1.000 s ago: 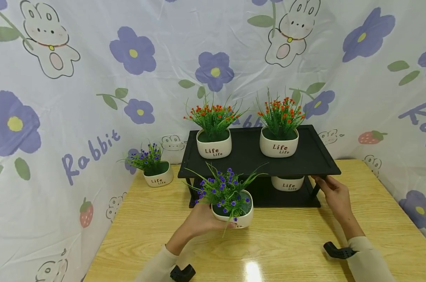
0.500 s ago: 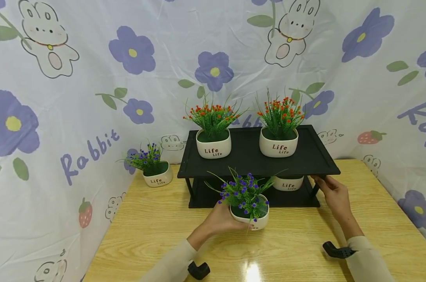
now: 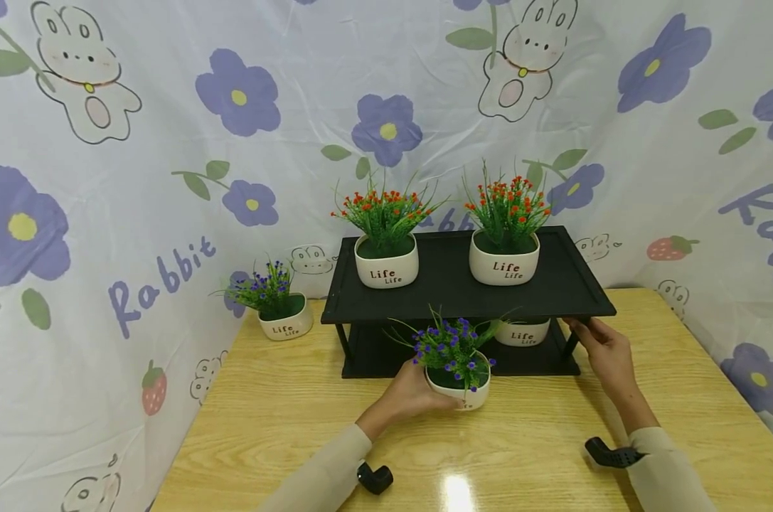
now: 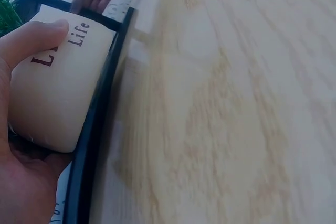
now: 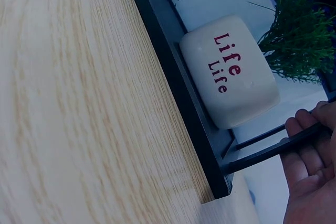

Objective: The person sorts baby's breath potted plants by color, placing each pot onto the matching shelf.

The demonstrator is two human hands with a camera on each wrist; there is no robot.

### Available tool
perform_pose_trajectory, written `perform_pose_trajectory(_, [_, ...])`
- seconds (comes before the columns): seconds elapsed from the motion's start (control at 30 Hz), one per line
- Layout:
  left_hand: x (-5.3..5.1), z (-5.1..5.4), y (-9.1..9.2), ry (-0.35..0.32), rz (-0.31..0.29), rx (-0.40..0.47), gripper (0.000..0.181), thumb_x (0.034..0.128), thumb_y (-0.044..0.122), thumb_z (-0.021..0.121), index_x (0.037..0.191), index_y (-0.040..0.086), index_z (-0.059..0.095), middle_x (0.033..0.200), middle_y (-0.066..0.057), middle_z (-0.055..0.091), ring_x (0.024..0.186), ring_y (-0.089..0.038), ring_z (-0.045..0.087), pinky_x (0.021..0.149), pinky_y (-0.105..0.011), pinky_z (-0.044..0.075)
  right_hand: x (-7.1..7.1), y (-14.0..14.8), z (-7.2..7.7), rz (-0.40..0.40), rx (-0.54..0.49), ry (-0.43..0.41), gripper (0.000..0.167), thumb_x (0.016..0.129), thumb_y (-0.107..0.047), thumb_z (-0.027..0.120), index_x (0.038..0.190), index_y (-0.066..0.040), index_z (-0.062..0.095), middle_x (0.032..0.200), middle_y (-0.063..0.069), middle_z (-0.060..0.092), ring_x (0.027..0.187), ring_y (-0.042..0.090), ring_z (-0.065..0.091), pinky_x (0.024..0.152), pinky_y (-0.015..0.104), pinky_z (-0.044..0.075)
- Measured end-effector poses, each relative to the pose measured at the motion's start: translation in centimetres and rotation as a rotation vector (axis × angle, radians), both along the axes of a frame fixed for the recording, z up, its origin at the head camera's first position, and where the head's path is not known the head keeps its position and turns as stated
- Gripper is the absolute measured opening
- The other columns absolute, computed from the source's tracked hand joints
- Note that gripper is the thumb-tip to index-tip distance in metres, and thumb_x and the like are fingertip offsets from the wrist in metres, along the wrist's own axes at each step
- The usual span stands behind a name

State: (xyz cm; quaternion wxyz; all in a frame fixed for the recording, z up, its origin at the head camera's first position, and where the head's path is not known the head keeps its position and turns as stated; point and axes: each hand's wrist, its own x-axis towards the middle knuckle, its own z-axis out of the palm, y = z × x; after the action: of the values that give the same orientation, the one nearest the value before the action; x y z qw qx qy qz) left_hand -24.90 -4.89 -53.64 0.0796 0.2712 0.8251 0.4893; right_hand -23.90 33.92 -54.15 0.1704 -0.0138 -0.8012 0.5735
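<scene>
In the head view, the left hand (image 3: 412, 392) holds a white pot with purple flowers (image 3: 456, 363) just in front of the black shelf (image 3: 444, 291), at the level of its lower tier. The pot sits in the left hand's grip, to the left of the right hand (image 3: 606, 348) and well apart from it. The right hand is at the front right post (image 3: 572, 347), just under the upper tier. A lettered white pot (image 3: 522, 334) stands on the lower tier between the two hands, its top hidden by the board above. Two pots with orange flowers stand on top—one on the left (image 3: 387, 263), one on the right (image 3: 505, 259). Another purple-flowered pot (image 3: 284, 320) is on the worktop (image 3: 284, 441), left of the shelf.

In the left wrist view, the thumb lies across the held pot's lettered face, with the palm against one end; most of the fingers are hidden. The pot overlaps the shelf's front edge—I cannot tell whether they touch.

In the right wrist view, the right hand's fingers curl loosely round the post. The lower-tier pot rests near that post, apart from the fingers, its "Life Life" lettering facing out.
</scene>
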Motion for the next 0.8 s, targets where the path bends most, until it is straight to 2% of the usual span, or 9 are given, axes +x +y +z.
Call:
perform_pose_trajectory(0.23, [-0.9,-0.8,0.4,0.019,0.024,-0.013,0.098,0.0733,0.037,0.1,0.156,0.025,0.048,0.145,-0.001,0.063,0.132,-0.02,0.064,0.112,-0.04,0.054,-0.1,0.1,-0.1,0.016,-0.035,0.011,0.048,0.111,-0.033,0.058,0.152,-0.006,0.06,0.126,-0.024,0.073,0.116,-0.02,0.059,0.094,0.002,0.048])
perform_pose_trajectory(0.43, [-1.6,-1.3,0.8,0.019,0.059,0.037,0.104,0.0715,0.035,0.101,0.158,0.027,0.044,0.149,0.001,0.058,0.137,-0.019,0.06,0.117,-0.043,0.05,-0.1,0.0,-0.1,0.019,-0.033,0.011,0.048,0.112,-0.032,0.058,0.152,-0.006,0.059,0.126,-0.024,0.072,0.117,-0.02,0.059,0.095,0.002,0.048])
perform_pose_trajectory(0.6, [-2.0,-1.4,1.2,-0.03,0.093,0.097,0.102,0.072,0.032,0.101,0.157,0.024,0.045,0.147,-0.001,0.06,0.134,-0.02,0.061,0.115,-0.043,0.051,-0.1,0.0,-0.1,0.016,-0.025,0.012,0.048,0.112,-0.033,0.058,0.152,-0.006,0.059,0.126,-0.025,0.072,0.116,-0.02,0.059,0.095,0.002,0.049])
perform_pose_trajectory(0.8, [-3.0,-1.3,1.7,-0.023,0.147,0.076,0.104,0.0724,0.032,0.1,0.158,0.017,0.044,0.146,-0.005,0.061,0.133,-0.023,0.062,0.113,-0.044,0.052,-0.1,0.0,-0.2,0.016,-0.025,0.015,0.048,0.112,-0.032,0.057,0.151,-0.005,0.06,0.126,-0.024,0.072,0.117,-0.02,0.058,0.094,0.002,0.049])
